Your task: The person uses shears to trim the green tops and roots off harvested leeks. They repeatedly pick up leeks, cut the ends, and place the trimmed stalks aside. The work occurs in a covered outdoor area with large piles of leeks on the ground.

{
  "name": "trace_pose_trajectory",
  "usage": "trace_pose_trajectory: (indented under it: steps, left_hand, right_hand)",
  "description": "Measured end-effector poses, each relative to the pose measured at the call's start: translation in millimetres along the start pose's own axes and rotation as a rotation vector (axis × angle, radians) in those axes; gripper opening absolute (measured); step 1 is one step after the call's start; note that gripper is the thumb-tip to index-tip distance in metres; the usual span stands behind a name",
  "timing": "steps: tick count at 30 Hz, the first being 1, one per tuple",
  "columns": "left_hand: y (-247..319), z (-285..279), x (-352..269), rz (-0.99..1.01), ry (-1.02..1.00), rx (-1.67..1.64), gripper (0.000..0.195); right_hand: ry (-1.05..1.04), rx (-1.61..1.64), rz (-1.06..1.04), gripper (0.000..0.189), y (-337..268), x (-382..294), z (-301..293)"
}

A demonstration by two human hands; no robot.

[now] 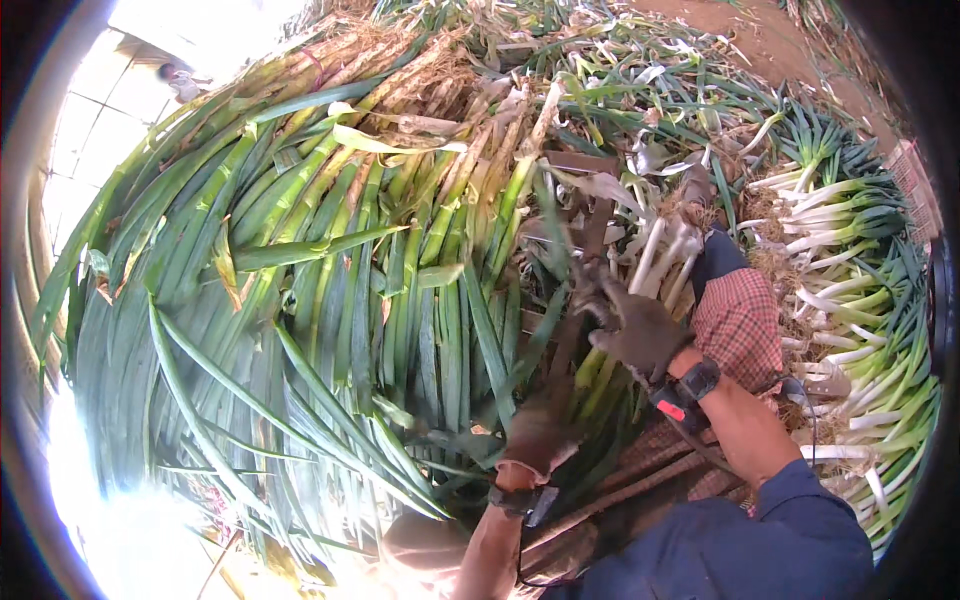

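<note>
My right hand, in a dark work glove, reaches left with its fingers bent beside a blurred green leaf. Whether the fingers grip that leaf is unclear. Lower down, my gloved left hand is smeared by motion among long green leaves, its fingers hidden. Several peeled white stalks of Welsh onions lie just beyond the right hand, roots up against my leg. Green tops show below that hand. To the left spreads a big heap of unpeeled Welsh onions, brown roots at the far end.
On my right lies a long row of peeled Welsh onions, roots towards me. Stripped leaves and skins cover the ground ahead, with bare soil beyond. A checked cloth covers my leg. A person is far off at upper left.
</note>
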State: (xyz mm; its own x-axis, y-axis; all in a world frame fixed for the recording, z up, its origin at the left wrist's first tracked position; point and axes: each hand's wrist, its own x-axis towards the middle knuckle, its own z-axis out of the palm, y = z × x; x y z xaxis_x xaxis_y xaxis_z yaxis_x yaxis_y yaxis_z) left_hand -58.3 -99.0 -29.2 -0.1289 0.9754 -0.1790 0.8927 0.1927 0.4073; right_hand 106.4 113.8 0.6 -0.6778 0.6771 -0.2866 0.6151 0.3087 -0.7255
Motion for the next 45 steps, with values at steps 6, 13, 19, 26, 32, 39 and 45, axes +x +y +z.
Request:
trace_pose_trajectory:
  steps: [6,13,19,26,32,39,45]
  left_hand:
    - [-75.3,-77.4,15.8,-0.622,0.486,0.21,0.047]
    - [-100.2,-93.4,17.0,-0.663,0.342,0.215,0.043]
    - [-127.7,-129.9,74.7,-0.231,0.632,0.543,0.035]
    - [-127.0,-143.3,135.5,-0.414,0.309,0.619,0.039]
    - [-140.3,-145.8,139.3,-0.648,0.158,0.486,0.03]
    - [-92.1,-113.3,93.4,-0.542,0.136,0.348,0.032]
    - [-81.4,-106.3,47.4,-0.674,0.101,0.219,0.04]
  right_hand:
    - [-0.085,0.152,-0.092,0.103,-17.0,-34.7,0.5]
    - [-0.244,0.127,-0.098,0.097,-47.5,-38.8,28.6]
    - [-0.209,0.355,-0.192,0.105,-73.7,3.4,44.2]
    - [-0.229,0.341,-0.211,0.093,-81.1,29.6,43.5]
    - [-0.285,0.385,-0.213,0.087,-75.0,-0.8,45.2]
    - [-0.278,0.339,-0.286,0.097,-56.8,-13.4,42.7]
    - [-0.289,0.249,-0.224,0.095,-78.5,-19.8,29.8]
